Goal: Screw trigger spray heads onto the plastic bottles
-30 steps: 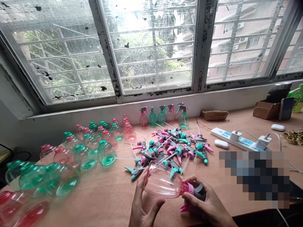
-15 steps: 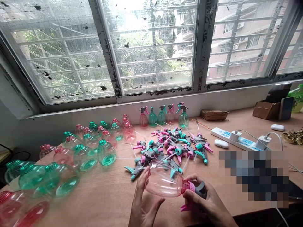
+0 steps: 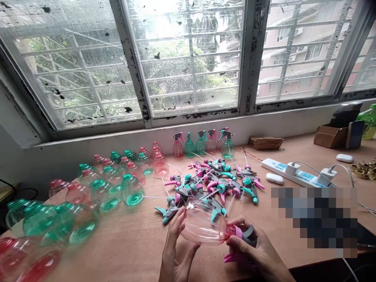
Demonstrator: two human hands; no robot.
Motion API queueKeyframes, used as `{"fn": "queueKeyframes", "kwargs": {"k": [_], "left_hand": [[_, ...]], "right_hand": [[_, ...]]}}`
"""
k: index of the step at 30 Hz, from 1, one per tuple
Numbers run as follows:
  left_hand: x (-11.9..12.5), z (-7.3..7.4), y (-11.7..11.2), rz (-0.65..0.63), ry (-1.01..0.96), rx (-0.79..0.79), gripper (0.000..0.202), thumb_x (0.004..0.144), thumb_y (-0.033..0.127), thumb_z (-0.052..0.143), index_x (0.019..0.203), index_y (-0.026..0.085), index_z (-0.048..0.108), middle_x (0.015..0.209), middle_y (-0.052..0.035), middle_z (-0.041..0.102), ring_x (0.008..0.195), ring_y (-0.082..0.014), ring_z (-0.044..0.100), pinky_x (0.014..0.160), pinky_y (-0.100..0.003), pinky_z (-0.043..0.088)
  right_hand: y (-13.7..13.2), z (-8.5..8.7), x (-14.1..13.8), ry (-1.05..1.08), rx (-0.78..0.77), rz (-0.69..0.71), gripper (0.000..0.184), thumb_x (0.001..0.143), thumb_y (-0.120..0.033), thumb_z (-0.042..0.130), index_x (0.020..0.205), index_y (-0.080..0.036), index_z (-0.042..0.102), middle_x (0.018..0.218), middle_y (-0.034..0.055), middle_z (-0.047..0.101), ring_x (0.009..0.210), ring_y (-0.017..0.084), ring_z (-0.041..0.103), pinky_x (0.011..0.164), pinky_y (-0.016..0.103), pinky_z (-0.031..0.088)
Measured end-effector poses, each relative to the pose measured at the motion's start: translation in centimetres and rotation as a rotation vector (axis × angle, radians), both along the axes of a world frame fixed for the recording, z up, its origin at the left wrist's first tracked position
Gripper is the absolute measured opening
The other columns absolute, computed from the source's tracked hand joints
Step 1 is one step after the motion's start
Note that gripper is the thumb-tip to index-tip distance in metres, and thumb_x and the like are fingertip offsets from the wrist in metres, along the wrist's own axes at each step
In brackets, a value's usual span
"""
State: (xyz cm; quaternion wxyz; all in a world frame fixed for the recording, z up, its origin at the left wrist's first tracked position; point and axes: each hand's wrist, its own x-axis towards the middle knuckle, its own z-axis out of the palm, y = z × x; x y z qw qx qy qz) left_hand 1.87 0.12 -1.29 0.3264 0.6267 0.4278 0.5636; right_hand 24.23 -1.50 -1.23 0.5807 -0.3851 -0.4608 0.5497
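A clear pink spray bottle (image 3: pixel 202 225) lies on its side in the air between my hands, its base to the left. My left hand (image 3: pixel 178 246) holds the base end, fingers along the far side and thumb against the underside. At the neck, my right hand (image 3: pixel 257 246) is closed around the pink collar (image 3: pixel 236 232) and grey spray head, whose pink trigger (image 3: pixel 232 258) points down. Just beyond the bottle lies a heap of loose trigger spray heads (image 3: pixel 211 182), grey with pink or teal parts and thin tubes.
Several open pink and green bottles (image 3: pixel 132 190) without heads stand on the left. Bottles with spray heads (image 3: pixel 201 145) line the wall under the window. On the right are a power strip (image 3: pixel 282 168) with plugs, a white case (image 3: pixel 274 179), a cardboard box (image 3: pixel 329 135) and a pixelated patch.
My left thumb has moved in against the underside of the bottle. The bottle and my right hand have hardly shifted.
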Motion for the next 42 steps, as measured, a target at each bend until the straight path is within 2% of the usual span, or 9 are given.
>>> {"fn": "queueKeyframes", "kwargs": {"k": [4, 8, 14, 18, 23, 26, 31, 37, 42], "left_hand": [[0.3, 0.3, -0.2, 0.0, -0.042, -0.036, 0.069, 0.081, 0.048, 0.078, 0.143, 0.034, 0.051, 0.153, -0.005, 0.052, 0.145, -0.0349, 0.042, 0.121, -0.047, 0.035], [0.4, 0.5, -0.3, -0.019, -0.098, -0.051, 0.065, 0.083, 0.052, 0.075, 0.142, 0.033, 0.054, 0.153, -0.0061, 0.053, 0.143, -0.0357, 0.045, 0.12, -0.047, 0.037], [0.4, 0.7, -0.2, 0.018, -0.037, -0.052, 0.06, 0.086, 0.048, 0.073, 0.141, 0.035, 0.055, 0.154, -0.0043, 0.052, 0.143, -0.0356, 0.045, 0.119, -0.047, 0.039], [0.5, 0.9, -0.4, 0.016, -0.032, -0.06, 0.065, 0.083, 0.046, 0.076, 0.142, 0.034, 0.053, 0.152, -0.0045, 0.054, 0.144, -0.0352, 0.044, 0.12, -0.047, 0.037], [0.5, 0.9, -0.4, -0.021, -0.109, -0.099, 0.072, 0.08, 0.055, 0.076, 0.142, 0.028, 0.052, 0.154, -0.0094, 0.051, 0.143, -0.0376, 0.045, 0.119, -0.047, 0.038], [0.4, 0.8, -0.4, -0.034, -0.14, -0.122, 0.074, 0.079, 0.055, 0.077, 0.142, 0.026, 0.051, 0.156, -0.0099, 0.048, 0.144, -0.0365, 0.043, 0.122, -0.046, 0.034], [0.5, 1.2, -0.6, -0.034, -0.126, -0.142, 0.074, 0.081, 0.054, 0.075, 0.143, 0.025, 0.051, 0.157, -0.0096, 0.047, 0.146, -0.0357, 0.04, 0.123, -0.045, 0.032], [0.4, 1.1, -0.5, -0.022, -0.058, -0.082, 0.063, 0.085, 0.049, 0.073, 0.142, 0.031, 0.054, 0.156, -0.0056, 0.05, 0.147, -0.035, 0.039, 0.123, -0.047, 0.033], [0.3, 0.7, -0.3, -0.023, -0.023, -0.058, 0.06, 0.087, 0.043, 0.072, 0.143, 0.034, 0.052, 0.156, -0.0031, 0.05, 0.147, -0.0331, 0.039, 0.124, -0.05, 0.028]], "right_hand": [[0.0, 0.0, -0.1, -0.037, 0.006, -0.008, 0.033, 0.077, -0.041, 0.085, 0.09, -0.017, 0.066, 0.063, -0.0009, 0.072, 0.054, 0.017, 0.07, 0.054, 0.026, 0.058], [0.0, 0.1, -0.1, -0.054, 0.001, -0.018, 0.035, 0.076, -0.043, 0.086, 0.091, -0.017, 0.066, 0.061, -0.0009, 0.072, 0.054, 0.018, 0.07, 0.054, 0.027, 0.058], [0.0, 0.3, -0.1, -0.017, -0.003, -0.007, 0.035, 0.077, -0.044, 0.085, 0.09, -0.018, 0.065, 0.063, -0.0009, 0.072, 0.055, 0.017, 0.069, 0.057, 0.028, 0.062], [-0.1, 0.4, -0.1, -0.022, -0.008, 0.0, 0.036, 0.077, -0.044, 0.085, 0.09, -0.017, 0.065, 0.062, -0.0008, 0.071, 0.055, 0.018, 0.069, 0.054, 0.028, 0.061], [-0.1, 0.1, -0.3, 0.004, -0.047, 0.011, 0.04, 0.071, -0.044, 0.089, 0.089, -0.017, 0.065, 0.064, -0.0033, 0.068, 0.053, 0.015, 0.068, 0.054, 0.027, 0.062], [-0.1, -0.1, -0.3, 0.011, -0.077, 0.021, 0.043, 0.068, -0.044, 0.091, 0.089, -0.017, 0.064, 0.067, -0.0035, 0.068, 0.054, 0.016, 0.069, 0.055, 0.03, 0.063], [-0.1, 0.0, -0.1, -0.021, -0.062, 0.02, 0.041, 0.073, -0.045, 0.087, 0.091, -0.017, 0.064, 0.062, -0.0026, 0.07, 0.055, 0.017, 0.071, 0.054, 0.028, 0.062], [-0.1, 0.4, 0.0, -0.03, -0.014, -0.012, 0.037, 0.077, -0.046, 0.084, 0.09, -0.018, 0.065, 0.061, -0.0012, 0.071, 0.055, 0.017, 0.068, 0.055, 0.029, 0.062], [-0.2, 0.3, -0.1, 0.002, -0.019, -0.02, 0.038, 0.075, -0.047, 0.085, 0.089, -0.018, 0.066, 0.061, -0.0004, 0.071, 0.055, 0.017, 0.067, 0.054, 0.027, 0.059]]}}
